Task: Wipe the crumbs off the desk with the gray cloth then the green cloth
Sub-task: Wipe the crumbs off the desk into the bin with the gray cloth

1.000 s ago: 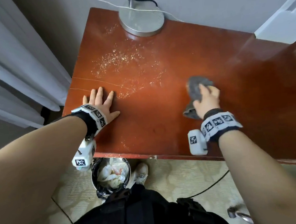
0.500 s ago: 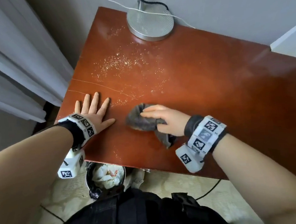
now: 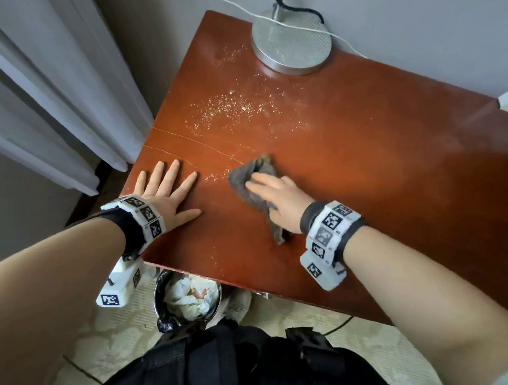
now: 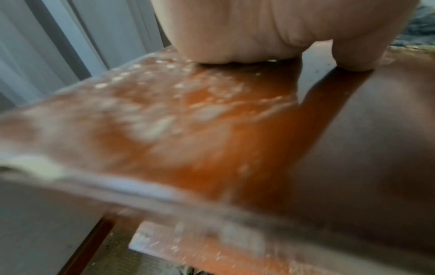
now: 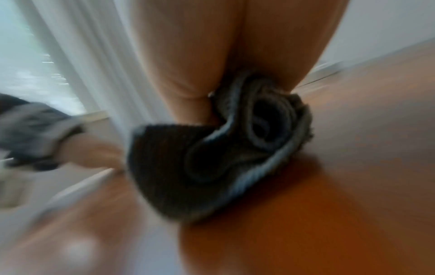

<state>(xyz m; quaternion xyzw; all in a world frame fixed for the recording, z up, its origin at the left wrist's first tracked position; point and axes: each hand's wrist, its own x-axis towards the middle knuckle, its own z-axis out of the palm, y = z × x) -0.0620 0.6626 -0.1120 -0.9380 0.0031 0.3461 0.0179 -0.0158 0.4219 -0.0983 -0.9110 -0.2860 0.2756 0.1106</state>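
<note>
The right hand (image 3: 280, 204) presses the gray cloth (image 3: 253, 181) on the tabletop (image 3: 379, 153), crumbs (image 3: 231, 106) at twelve o'clock; the left hand (image 3: 165, 195) lies flat, fingers spread.

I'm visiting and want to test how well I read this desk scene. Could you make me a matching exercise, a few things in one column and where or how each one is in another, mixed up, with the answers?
Things:
1. left hand
2. gray cloth
3. lamp base
4. waste bin

Places or states:
A. on the floor below the desk's front edge, holding crumpled paper
B. flat on the desk, fingers spread, holding nothing
C. at the back of the desk, by the wall
D. bunched under the right hand, next to the crumbs

Pairs: 1-B, 2-D, 3-C, 4-A
</note>
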